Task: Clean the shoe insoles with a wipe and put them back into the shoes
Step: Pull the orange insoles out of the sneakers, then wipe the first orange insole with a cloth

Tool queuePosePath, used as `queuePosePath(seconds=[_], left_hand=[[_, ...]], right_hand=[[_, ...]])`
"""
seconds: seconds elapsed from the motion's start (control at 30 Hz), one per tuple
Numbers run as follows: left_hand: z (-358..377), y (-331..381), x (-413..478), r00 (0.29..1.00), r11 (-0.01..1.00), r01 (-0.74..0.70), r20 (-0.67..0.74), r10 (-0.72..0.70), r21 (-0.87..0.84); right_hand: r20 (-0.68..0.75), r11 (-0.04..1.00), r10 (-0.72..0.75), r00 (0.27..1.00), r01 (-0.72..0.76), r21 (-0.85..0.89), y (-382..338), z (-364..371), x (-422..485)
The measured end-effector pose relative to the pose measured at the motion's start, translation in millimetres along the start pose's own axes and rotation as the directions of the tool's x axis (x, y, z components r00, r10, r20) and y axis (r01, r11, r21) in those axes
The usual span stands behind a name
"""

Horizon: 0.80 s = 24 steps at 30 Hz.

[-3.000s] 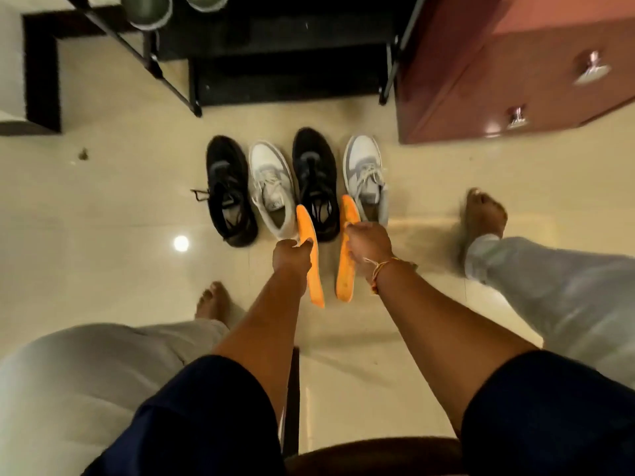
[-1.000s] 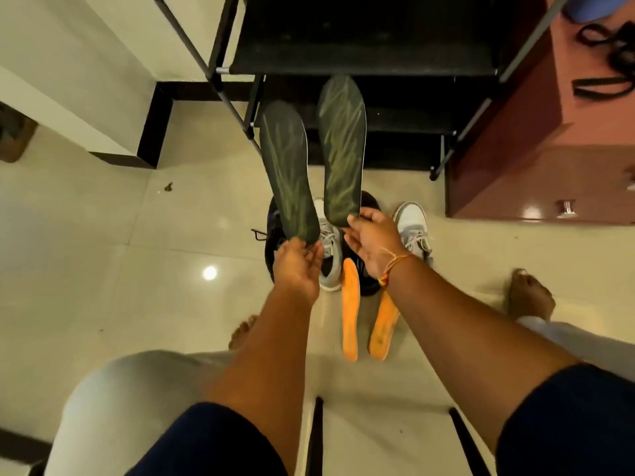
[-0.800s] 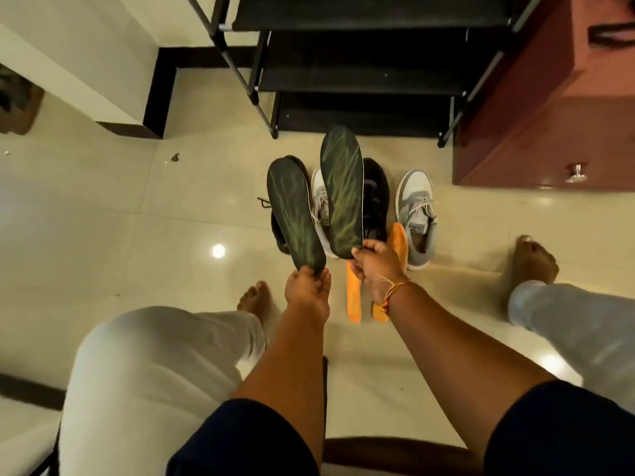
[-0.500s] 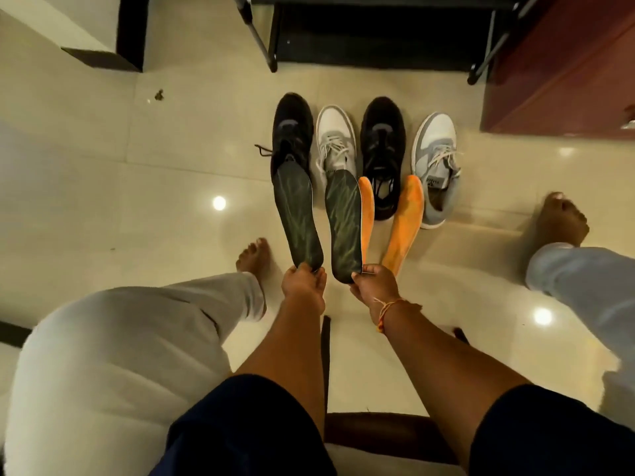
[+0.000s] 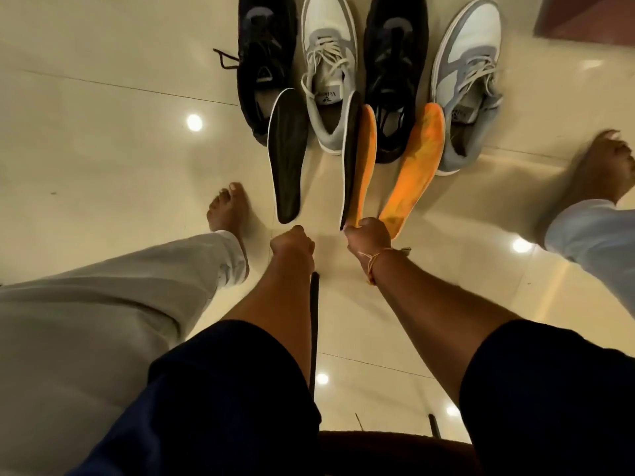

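Our right hand [image 5: 367,235] grips the heel of a dark insole [image 5: 350,149], which stands on edge against an orange insole [image 5: 367,156]. Our left hand [image 5: 292,243] is clenched at the heel of the second dark insole [image 5: 287,156]; we cannot tell whether it touches. The second orange insole [image 5: 415,166] lies flat. We count four insoles and four shoes [image 5: 330,36]. Open floor [image 5: 103,132] lies to the left.

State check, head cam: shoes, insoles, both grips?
four shoes, upright in a row, no insole back in
left dark insole, lying on the floor
right dark insole, on edge, heel held by right grip
left orange insole, tilted on edge beside it
right orange insole, lying flat on floor
left grip, fingers curled by left dark insole's heel; hold unclear
right grip, pinching right dark insole
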<state>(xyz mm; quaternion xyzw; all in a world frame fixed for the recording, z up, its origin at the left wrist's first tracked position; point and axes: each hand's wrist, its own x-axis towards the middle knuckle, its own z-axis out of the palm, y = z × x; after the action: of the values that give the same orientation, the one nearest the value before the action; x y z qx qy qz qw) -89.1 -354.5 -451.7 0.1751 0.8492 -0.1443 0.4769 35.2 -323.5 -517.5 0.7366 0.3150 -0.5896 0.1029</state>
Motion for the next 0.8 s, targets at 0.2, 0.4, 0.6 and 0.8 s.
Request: queuePosePath(seconds=[0.2,0.4,0.6,0.8], left_hand=[[-3,22,-6,0.991,0.991,0.067,0.126,-0.052,-0.117],[-20,44,-33,0.998,0.913,0.002,-0.053,-0.026,-0.409],[-60,75,-109,0.936,0.854,-0.335,-0.24,0.256,-0.397],[-102,94,-193,0.715,0.767,-0.639,-0.404,0.57,-0.05]], right_hand=[[0.008,0.996,-0.066,0.998,0.067,-0.061,-9,-18,-26],[-0.012,0.949,-0.259,0.966,0.252,-0.189,-30,-57,-64],[-0.127,0.886,-0.457,0.88,0.439,-0.145,-63,-115,-128],[-0.283,0.761,-0.649,0.706,0.606,-0.232,-87,-176,-208]])
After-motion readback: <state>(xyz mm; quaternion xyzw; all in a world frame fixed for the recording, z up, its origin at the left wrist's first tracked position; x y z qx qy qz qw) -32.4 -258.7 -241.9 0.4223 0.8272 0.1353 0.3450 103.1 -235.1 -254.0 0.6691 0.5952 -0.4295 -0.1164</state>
